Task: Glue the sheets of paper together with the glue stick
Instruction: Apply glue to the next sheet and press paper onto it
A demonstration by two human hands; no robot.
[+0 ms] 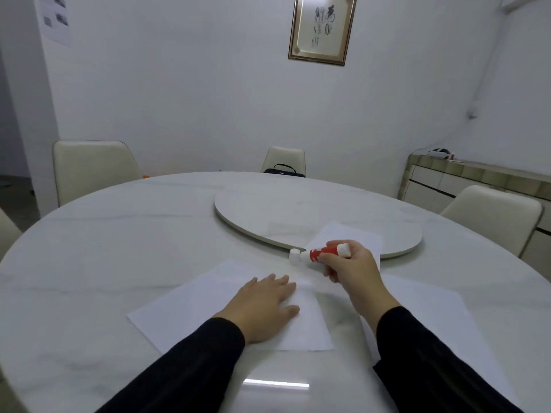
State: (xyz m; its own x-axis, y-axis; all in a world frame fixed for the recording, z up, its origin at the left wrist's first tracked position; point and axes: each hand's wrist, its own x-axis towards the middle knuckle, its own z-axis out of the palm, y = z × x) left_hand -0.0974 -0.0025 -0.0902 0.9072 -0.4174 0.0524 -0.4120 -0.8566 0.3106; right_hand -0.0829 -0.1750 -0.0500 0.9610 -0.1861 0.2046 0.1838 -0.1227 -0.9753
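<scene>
A white sheet of paper (193, 308) lies on the table in front of me. My left hand (265, 305) presses flat on its right part, fingers straight. My right hand (351, 269) grips a red and white glue stick (323, 252), held sideways just above the table with its uncapped end pointing left. The white cap (294, 257) stands on the table right at that end. A second sheet (423, 317) lies to the right, partly under my right arm. A third sheet (348, 234) lies partly on the turntable's rim behind my right hand.
The round white marble table (104, 248) carries a raised round turntable (298, 210) at its middle. Cream chairs stand at the left (92, 168), the far side (284, 159) and the right (492, 213). A black bag (284, 171) sits on the far chair.
</scene>
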